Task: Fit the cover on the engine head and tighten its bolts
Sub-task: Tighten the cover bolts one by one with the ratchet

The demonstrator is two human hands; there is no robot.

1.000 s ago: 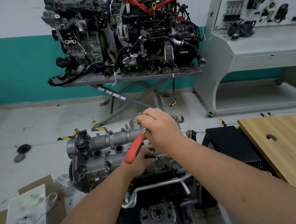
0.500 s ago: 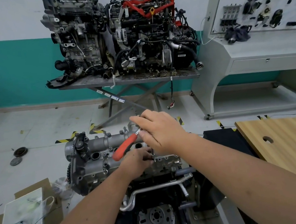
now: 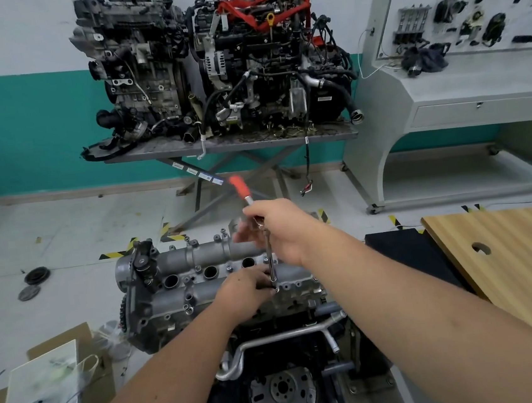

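The grey cast cover [image 3: 205, 260] sits on the engine head [image 3: 203, 306] in the lower middle, with several small bolts along its edges. A ratchet with a red handle [image 3: 240, 187] stands on a long extension [image 3: 270, 263] that reaches down to a bolt on the cover's near edge. My right hand [image 3: 284, 229] grips the ratchet at its head, the handle pointing up and away, blurred by motion. My left hand [image 3: 247, 288] holds the lower end of the extension at the socket.
A wooden tabletop [image 3: 510, 257] with a round hole lies to the right. A white box [image 3: 43, 402] on cardboard sits at lower left. Two engines [image 3: 212, 75] on a scissor table stand behind, a grey training console [image 3: 444, 100] at right. The flywheel [image 3: 283, 393] shows below.
The ratchet handle has swung from pointing lower left, over my left hand, round to pointing up and away. My left hand stays on the socket end.
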